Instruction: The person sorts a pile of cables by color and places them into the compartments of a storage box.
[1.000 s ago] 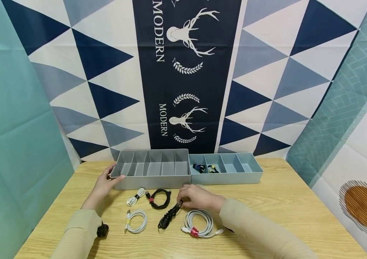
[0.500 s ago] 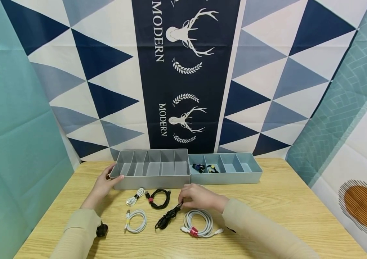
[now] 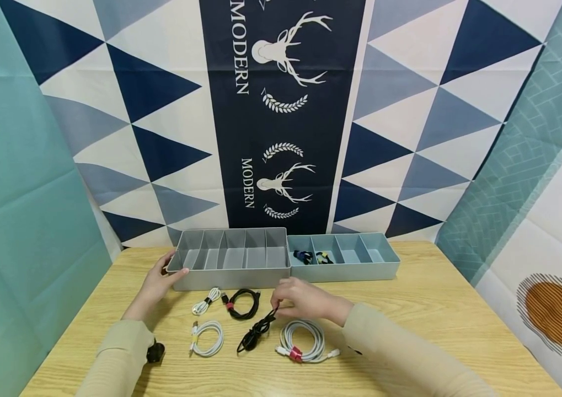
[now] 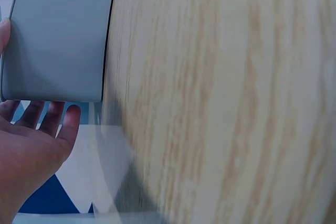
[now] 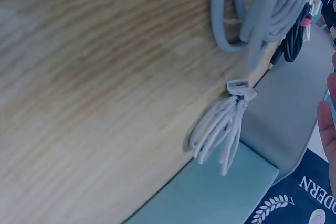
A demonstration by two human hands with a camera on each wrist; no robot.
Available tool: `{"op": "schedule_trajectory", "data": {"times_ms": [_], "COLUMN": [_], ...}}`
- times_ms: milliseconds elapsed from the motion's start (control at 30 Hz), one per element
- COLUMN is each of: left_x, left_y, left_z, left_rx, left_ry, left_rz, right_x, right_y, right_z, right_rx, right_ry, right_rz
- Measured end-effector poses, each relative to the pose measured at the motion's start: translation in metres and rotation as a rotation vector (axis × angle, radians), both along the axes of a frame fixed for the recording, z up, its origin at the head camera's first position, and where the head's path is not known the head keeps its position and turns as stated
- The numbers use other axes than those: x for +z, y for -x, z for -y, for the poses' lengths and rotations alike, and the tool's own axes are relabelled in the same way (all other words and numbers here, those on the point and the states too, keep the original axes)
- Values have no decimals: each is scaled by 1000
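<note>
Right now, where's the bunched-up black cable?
In the head view, the bunched-up black cable is pinched at one end by the right hand, between the yellow-tied white coil on its left and the red-strapped white coil on its right.

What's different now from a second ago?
Only a little: the near end of the black cord has swung slightly left, and the right sleeve has slid a bit right. Nothing new was grabbed or let go. The right hand still pinches that cord, the left hand still holds the gray box, and the blue box hasn't moved.
</note>
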State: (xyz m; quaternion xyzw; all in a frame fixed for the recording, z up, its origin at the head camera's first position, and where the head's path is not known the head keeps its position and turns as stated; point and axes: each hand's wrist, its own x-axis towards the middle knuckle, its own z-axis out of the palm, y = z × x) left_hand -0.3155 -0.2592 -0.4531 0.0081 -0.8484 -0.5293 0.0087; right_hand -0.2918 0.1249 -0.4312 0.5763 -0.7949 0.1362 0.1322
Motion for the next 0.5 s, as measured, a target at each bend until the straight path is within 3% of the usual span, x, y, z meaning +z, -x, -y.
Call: {"op": "schedule_trajectory", "data": {"times_ms": [500], "left_x": [0], "left_y": [-1], "left_z": [1], "left_rx": [-21], "left_ry": [1], "left_rz": [-10], "right_x": [19], "right_y": [-2], "right_z": [-3], "right_rx": [12], "right_ry": [17], "right_rz": [-13]}}
